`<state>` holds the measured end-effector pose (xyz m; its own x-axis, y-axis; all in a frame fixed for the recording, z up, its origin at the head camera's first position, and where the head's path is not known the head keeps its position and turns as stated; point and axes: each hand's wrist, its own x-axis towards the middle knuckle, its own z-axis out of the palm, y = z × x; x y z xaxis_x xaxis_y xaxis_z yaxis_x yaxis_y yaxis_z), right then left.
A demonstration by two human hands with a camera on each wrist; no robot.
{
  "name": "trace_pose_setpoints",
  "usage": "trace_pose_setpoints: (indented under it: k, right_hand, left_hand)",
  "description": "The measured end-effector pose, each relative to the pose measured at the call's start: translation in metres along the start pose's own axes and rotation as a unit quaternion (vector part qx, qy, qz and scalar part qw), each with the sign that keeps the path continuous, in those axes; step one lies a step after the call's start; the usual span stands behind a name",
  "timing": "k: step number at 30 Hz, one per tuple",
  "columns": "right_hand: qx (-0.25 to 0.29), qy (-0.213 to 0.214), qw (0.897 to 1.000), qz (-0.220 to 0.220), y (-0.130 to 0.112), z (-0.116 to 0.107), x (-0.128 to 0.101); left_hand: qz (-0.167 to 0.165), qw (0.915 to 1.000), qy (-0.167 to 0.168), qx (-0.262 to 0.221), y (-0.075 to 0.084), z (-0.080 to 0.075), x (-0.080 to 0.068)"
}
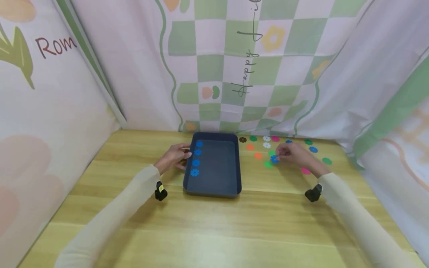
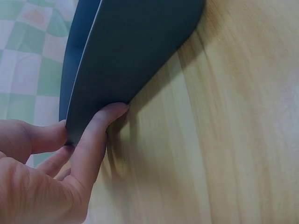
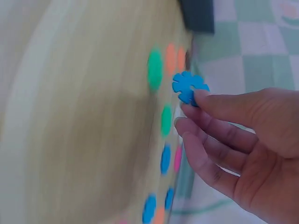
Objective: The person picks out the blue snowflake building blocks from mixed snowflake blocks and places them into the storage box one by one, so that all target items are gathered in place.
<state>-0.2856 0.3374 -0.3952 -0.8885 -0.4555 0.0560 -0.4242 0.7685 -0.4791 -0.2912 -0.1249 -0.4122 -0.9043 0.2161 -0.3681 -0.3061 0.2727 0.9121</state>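
A dark blue-grey rectangular tray lies on the wooden table, with a column of several blue flower-shaped discs along its left side. At its left wall, my left hand grips the rim; in the left wrist view the thumb is at the edge and a finger lies along the outer wall. To the right of the tray, my right hand pinches a blue notched, flower-shaped disc between thumb and index finger, held above the table. The other right fingers are loosely bent.
Loose discs lie on the table right of the tray: orange, green, white, pink, blue and brown. A patterned curtain hangs behind the table's back edge.
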Motion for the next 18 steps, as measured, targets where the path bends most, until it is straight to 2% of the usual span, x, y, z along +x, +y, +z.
trace_pose_setpoints:
  k: [4,7,11,18]
  right_hand:
    - [0.092,-0.009,0.995,0.029,-0.021,0.006,0.004]
    - [0.131,-0.010,0.990,0.044,-0.035,0.008,0.007]
    - [0.155,-0.010,0.988,0.020,-0.058,0.014,0.018]
    - [0.195,-0.045,0.980,-0.003,-0.097,0.028,0.042]
  left_hand:
    - [-0.002,1.0000,-0.003,-0.005,0.001,0.000,0.001]
    - [0.002,0.9999,-0.010,-0.008,0.002,0.001,0.002]
    - [0.001,0.9995,-0.030,-0.010,0.002,0.000,0.004]
    - [-0.009,0.9950,-0.099,-0.016,0.004,-0.013,0.002]
